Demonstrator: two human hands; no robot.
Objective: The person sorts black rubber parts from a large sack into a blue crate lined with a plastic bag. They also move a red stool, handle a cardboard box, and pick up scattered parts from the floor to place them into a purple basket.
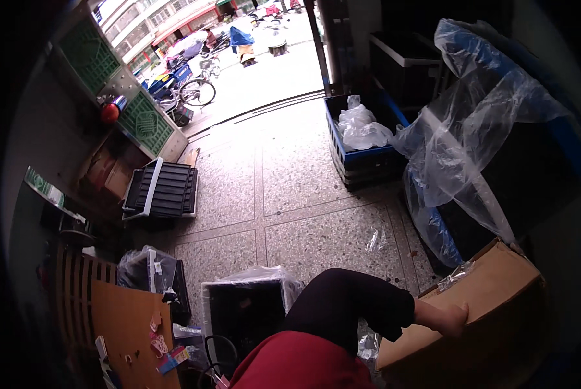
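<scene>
My right hand (452,318), reaching out of a loose black sleeve, presses on the edge of a brown cardboard box (491,279) at the lower right. The hand looks curled over that edge, with some fingers hidden. The box lies tilted; its upper panel is light and the side below is in shadow. A scrap of clear plastic (456,275) rests along its far edge. My left hand does not show. The front of my red garment fills the lower middle.
A plastic-lined bin (207,318) stands just ahead. To its left is a wooden tabletop (118,311) with small scraps. A blue-rimmed crate (368,154) holds white bags. Clear plastic sheeting (459,149) drapes large blue-edged containers. A black crate (167,188) sits near the open doorway.
</scene>
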